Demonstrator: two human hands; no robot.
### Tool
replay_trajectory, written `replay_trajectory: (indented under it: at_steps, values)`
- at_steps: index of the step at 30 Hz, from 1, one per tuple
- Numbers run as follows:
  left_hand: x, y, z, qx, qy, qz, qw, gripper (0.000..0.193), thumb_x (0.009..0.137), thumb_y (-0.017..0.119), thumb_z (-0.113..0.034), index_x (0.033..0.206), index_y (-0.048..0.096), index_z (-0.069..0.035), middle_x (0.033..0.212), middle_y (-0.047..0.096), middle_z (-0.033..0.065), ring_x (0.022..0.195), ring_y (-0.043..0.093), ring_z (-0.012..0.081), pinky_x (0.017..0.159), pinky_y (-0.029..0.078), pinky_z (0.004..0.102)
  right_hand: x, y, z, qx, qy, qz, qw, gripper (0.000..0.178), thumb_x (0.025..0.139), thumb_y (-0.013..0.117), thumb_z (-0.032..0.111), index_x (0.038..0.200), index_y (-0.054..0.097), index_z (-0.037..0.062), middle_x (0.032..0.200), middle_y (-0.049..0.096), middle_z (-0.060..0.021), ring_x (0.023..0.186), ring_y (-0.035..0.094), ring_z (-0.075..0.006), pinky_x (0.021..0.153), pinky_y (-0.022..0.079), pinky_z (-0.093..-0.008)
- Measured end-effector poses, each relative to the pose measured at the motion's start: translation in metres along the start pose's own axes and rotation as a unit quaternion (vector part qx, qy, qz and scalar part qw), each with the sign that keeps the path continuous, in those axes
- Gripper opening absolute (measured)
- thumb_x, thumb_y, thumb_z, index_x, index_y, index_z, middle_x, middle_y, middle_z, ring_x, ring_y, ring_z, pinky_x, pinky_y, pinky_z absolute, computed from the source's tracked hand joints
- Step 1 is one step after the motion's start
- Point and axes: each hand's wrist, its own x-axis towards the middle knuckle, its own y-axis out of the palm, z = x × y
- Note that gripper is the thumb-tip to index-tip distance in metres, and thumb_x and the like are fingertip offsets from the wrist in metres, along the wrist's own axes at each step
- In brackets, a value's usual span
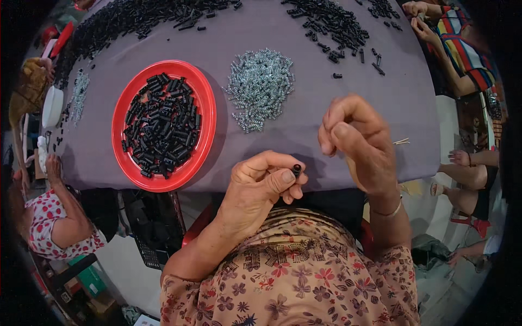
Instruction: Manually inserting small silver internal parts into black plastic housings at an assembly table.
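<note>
Near the table's front edge, my left hand [253, 182] is closed around a small black cylindrical part [297, 169], pinched between thumb and fingers with one end facing up. My right hand [361, 141] is raised to the right of it, apart from the part. Its fingers are curled and the thumb is near the index finger; whatever they hold, if anything, cannot be made out. Beyond both hands lies a heap of small silvery coil springs [261, 89]. To the left stands a red oval tray [209, 117] filled with short black cylindrical parts [163, 125].
Large heaps of black parts [331, 30] spread along the far side of the grey tablecloth [375, 89]. Thin sticks [401, 142] lie near the right edge. People sit at both sides; one at left [65, 223] is beside a white bowl [53, 107].
</note>
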Motion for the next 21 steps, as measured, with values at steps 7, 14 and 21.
replay_trajectory:
  at_steps: [7,14,21]
  values:
    - [-0.007,0.01,0.002,0.004,0.008,0.0,1.0,0.017,0.086,0.062,-0.009,0.102,0.062,-0.001,0.087,0.065,0.0094,0.072,0.062,0.0123,0.062,0.048,0.021,-0.02,0.017,-0.027,-0.076,-0.095,-0.021,0.992,0.006,0.083,0.064,0.006,0.088,0.064,0.0019,0.084,0.061,-0.0036,0.084,0.053,-0.0139,0.085,0.04,-0.0297]
    - [-0.008,0.01,0.003,0.035,0.028,-0.001,0.999,0.017,0.086,0.062,-0.008,0.102,0.062,-0.001,0.087,0.065,0.0095,0.072,0.061,0.0123,0.062,0.048,0.0214,-0.021,0.015,-0.02,-0.217,-0.119,-0.015,0.969,0.007,0.08,0.068,0.009,0.084,0.066,0.0038,0.083,0.061,-0.0037,0.087,0.052,-0.0193,0.079,0.042,-0.0308]
    - [-0.007,0.007,0.004,0.067,0.039,-0.01,0.997,0.017,0.086,0.061,-0.006,0.102,0.062,-0.001,0.087,0.065,0.0094,0.072,0.062,0.0128,0.063,0.048,0.0222,-0.019,0.015,-0.006,-0.412,-0.215,0.018,0.885,0.012,0.073,0.07,0.009,0.085,0.068,0.0061,0.079,0.057,-0.0039,0.081,0.053,-0.0224,0.074,0.043,-0.0329]
